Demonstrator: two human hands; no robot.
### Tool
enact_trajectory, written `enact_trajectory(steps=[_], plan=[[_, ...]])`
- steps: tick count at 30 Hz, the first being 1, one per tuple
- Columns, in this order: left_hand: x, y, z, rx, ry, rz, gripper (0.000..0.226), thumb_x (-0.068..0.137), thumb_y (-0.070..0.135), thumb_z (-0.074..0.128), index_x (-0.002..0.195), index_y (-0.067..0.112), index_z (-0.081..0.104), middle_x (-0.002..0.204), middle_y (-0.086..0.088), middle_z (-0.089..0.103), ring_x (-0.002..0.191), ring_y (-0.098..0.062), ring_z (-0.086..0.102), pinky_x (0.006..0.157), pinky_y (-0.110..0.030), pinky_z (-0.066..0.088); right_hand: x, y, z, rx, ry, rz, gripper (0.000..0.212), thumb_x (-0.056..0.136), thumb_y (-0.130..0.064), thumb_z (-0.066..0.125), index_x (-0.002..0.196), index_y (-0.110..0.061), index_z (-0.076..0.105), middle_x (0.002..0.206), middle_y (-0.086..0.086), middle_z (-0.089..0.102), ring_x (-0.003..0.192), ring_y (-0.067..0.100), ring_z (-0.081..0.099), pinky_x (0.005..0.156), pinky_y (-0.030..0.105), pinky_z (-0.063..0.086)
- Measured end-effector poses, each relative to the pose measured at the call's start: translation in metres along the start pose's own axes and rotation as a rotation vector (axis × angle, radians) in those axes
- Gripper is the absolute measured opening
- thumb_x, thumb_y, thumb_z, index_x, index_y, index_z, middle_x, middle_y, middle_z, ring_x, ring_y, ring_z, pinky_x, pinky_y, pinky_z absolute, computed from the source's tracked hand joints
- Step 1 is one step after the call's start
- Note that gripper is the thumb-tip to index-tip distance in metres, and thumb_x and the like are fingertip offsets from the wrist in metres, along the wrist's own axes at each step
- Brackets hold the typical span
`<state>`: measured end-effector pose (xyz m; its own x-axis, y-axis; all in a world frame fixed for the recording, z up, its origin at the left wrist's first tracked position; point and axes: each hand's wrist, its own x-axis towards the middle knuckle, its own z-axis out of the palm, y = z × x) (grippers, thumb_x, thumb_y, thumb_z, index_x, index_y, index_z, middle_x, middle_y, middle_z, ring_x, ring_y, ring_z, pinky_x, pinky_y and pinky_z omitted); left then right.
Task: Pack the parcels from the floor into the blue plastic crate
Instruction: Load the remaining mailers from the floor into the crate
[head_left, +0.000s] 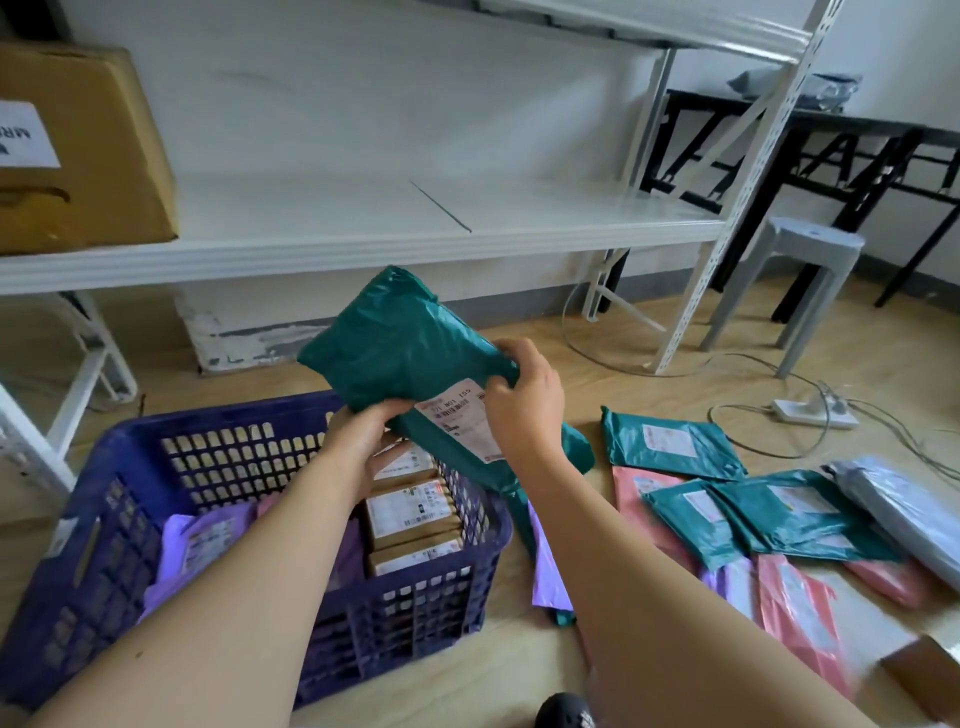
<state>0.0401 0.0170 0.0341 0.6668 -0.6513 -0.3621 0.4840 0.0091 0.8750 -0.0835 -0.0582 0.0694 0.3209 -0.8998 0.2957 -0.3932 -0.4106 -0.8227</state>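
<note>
Both hands hold a green plastic mailer parcel (400, 353) tilted above the far right corner of the blue plastic crate (130, 525). My left hand (363, 431) grips its lower left edge; my right hand (524, 400) pinches its right side by the white label. Inside the crate stand several brown boxes (410, 514) along the right wall, with purple mailers (202, 540) on the left. On the floor to the right lie more parcels: green mailers (670, 441), pink mailers (795, 597), a purple one (550, 571) and a grey one (904, 509).
A white metal shelf (363, 228) runs behind the crate, with a large cardboard box (83, 145) on its left end. A grey plastic stool (800, 280), a black folding table (810, 150) and a power strip (810, 413) with loose cables are at the right.
</note>
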Motion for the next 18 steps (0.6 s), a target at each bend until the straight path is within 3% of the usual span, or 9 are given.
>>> enact_trajectory(steps=[3,7,9,11,14,17,18], plan=[[0.009,0.006,-0.021,-0.076,0.091,-0.015,0.039,0.086,0.008,0.065,0.122,0.012,0.050,0.110,-0.007,0.058,0.097,-0.028,0.062,0.083,-0.036,0.052,0.001,-0.003,0.016,-0.080,0.046,-0.067,0.054,0.078,-0.003,0.051,0.129,-0.023,0.049,0.131,0.000,0.050,0.120,0.020,0.039,0.104,0.032,0.031],[0.017,0.014,-0.060,-0.179,0.201,-0.065,0.024,0.087,0.013,0.064,0.109,0.014,0.052,0.105,-0.009,0.059,0.073,-0.020,0.060,0.049,-0.026,0.058,-0.001,0.004,0.045,-0.176,0.041,-0.071,0.062,0.077,-0.003,0.052,0.135,-0.021,0.043,0.141,0.003,0.042,0.128,0.024,0.035,0.110,0.033,0.026],[0.020,0.016,-0.082,-0.206,0.253,-0.070,0.025,0.088,0.015,0.064,0.111,0.014,0.053,0.105,-0.010,0.060,0.072,-0.019,0.059,0.043,-0.025,0.056,-0.003,0.007,0.063,-0.207,0.014,-0.020,0.063,0.078,-0.004,0.052,0.137,-0.021,0.041,0.145,0.004,0.037,0.131,0.025,0.032,0.111,0.036,0.024],[0.023,0.016,-0.104,-0.231,0.311,-0.066,0.033,0.089,0.017,0.063,0.120,0.014,0.053,0.106,-0.010,0.061,0.073,-0.018,0.058,0.047,-0.027,0.056,-0.007,0.010,0.082,-0.243,-0.038,0.039,0.065,0.078,-0.006,0.052,0.140,-0.022,0.038,0.149,0.006,0.031,0.134,0.027,0.029,0.113,0.038,0.022],[0.026,0.013,-0.133,-0.269,0.400,-0.092,0.044,0.090,0.021,0.062,0.131,0.011,0.048,0.125,-0.014,0.056,0.086,-0.021,0.058,0.062,-0.031,0.052,-0.014,0.015,0.109,-0.268,-0.190,0.120,0.067,0.083,-0.009,0.052,0.144,-0.025,0.030,0.155,0.009,0.020,0.137,0.030,0.025,0.112,0.040,0.025],[0.031,0.006,-0.161,-0.314,0.486,-0.147,0.042,0.093,0.020,0.058,0.132,0.008,0.046,0.127,-0.015,0.053,0.110,-0.026,0.057,0.081,-0.032,0.048,-0.018,0.023,0.136,-0.204,-0.404,0.174,0.067,0.087,-0.015,0.052,0.147,-0.029,0.024,0.148,0.008,0.033,0.127,0.029,0.042,0.089,0.036,0.043],[0.033,0.005,-0.170,-0.321,0.508,-0.171,0.041,0.093,0.021,0.057,0.130,0.008,0.047,0.126,-0.016,0.054,0.110,-0.025,0.058,0.084,-0.033,0.048,-0.021,0.025,0.145,-0.206,-0.486,0.164,0.066,0.087,-0.017,0.052,0.146,-0.029,0.024,0.144,0.008,0.039,0.121,0.028,0.048,0.084,0.035,0.045]])
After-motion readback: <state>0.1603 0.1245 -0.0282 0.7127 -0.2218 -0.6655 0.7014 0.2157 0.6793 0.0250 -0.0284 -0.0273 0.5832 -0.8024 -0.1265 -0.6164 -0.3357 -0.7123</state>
